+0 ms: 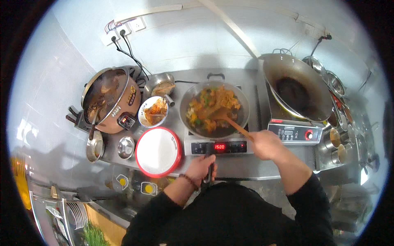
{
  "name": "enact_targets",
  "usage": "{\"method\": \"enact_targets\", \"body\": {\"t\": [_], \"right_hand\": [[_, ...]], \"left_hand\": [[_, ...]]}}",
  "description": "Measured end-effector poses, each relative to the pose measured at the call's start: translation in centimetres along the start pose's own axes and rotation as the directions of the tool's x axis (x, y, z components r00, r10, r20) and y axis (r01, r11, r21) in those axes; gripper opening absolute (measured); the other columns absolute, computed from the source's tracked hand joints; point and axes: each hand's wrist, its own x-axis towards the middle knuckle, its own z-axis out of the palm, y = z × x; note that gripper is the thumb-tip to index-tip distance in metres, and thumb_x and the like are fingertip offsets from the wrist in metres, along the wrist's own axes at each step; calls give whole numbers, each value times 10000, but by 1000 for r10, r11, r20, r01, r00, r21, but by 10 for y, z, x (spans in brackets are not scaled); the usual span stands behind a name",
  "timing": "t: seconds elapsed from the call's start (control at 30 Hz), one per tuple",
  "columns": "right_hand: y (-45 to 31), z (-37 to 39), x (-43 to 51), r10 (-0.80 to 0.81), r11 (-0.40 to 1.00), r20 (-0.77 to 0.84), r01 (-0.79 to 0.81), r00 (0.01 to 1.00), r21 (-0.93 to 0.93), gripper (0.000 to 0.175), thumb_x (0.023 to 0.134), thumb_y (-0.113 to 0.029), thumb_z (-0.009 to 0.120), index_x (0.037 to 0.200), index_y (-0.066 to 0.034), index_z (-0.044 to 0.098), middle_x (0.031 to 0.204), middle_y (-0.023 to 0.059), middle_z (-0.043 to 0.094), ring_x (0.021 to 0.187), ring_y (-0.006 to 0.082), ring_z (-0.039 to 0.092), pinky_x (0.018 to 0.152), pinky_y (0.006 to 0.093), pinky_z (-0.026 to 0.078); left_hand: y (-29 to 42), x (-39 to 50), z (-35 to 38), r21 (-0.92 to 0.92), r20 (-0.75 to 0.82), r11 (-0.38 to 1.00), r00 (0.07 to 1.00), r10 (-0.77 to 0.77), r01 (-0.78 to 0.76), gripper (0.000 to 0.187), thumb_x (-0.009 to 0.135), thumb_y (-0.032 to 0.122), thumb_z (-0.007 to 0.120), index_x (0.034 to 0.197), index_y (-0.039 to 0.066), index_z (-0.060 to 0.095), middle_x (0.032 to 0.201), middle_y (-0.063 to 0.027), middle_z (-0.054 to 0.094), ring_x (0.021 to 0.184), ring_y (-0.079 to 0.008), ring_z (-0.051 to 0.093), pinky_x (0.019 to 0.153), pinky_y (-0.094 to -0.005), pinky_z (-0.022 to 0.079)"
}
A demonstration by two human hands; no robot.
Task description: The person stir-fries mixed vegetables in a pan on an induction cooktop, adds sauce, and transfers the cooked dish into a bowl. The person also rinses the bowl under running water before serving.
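Observation:
A wok point(183, 113) of steaming food point(207, 106), orange-brown pieces with green bits, sits on an induction cooker point(201, 148) with a lit red display. My left hand point(202, 168) is closed around the wok's dark long handle point(210, 150), close to my body. In my right hand point(266, 144) is the handle of a wooden spatula point(237, 126); its blade rests in the food near the wok's middle. Left of the wok stand a white bowl point(154, 111) of reddish food and a round white item with a red rim point(179, 147), close to my left forearm.
At the left, a brown electric pot point(127, 104) holds dark food and a ladle point(93, 126). Small metal bowls point(126, 147) stand near it. A large wok point(297, 87) rests on a second cooker point(295, 133) at the right, beside metal containers point(337, 153). A wall rises behind the counter.

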Motion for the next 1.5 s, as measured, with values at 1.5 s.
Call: {"method": "enact_targets", "body": {"t": [1.5], "right_hand": [[95, 284, -235, 260, 504, 554, -600, 791, 621, 536, 999, -371, 540, 1439, -68, 494, 1361, 216, 584, 1273, 367, 554, 1063, 413, 419]], "left_hand": [[-261, -69, -142, 801, -274, 583, 949, 156, 136, 418, 976, 368, 595, 1269, 71, 619, 1141, -132, 702, 1017, -265, 667, 888, -369, 516]]}}
